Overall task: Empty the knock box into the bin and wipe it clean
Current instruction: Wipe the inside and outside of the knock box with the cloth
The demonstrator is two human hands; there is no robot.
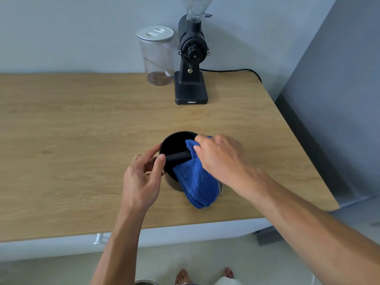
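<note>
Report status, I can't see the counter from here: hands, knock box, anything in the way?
Left hand gripping knock box rim. Right hand pressing blue cloth inside, over the knock bar. Nothing in the way.

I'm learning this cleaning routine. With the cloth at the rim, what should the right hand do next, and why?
Probably push the blue cloth down inside the knock box. The right hand holds it at the rim, mostly draped outside, while the left hand steadies the box.
</note>
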